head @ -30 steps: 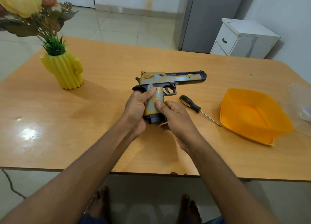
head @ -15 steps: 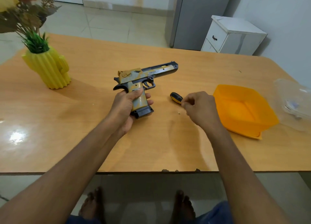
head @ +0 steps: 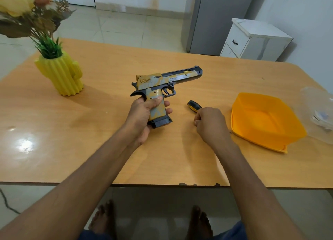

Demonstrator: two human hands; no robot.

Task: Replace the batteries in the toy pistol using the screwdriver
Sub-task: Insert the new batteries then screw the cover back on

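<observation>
The toy pistol is yellow, grey and black, and its barrel points right. My left hand grips its handle and holds it upright just above the wooden table. The black magazine base sticks out below my fingers. To the right lies the screwdriver; only the black and yellow end of its handle shows. My right hand is curled over the rest of it, fingers closed around the handle, low on the table. The shaft is hidden under that hand.
An orange plastic bowl sits right of my right hand. A clear plastic bag lies at the far right edge. A yellow cactus-shaped vase with flowers stands at the back left. A white cabinet stands beyond the table.
My right hand let go of the pistol's handle, moved right to the screwdriver and closed over it. My left hand kept the pistol and tilted its barrel slightly upward.
</observation>
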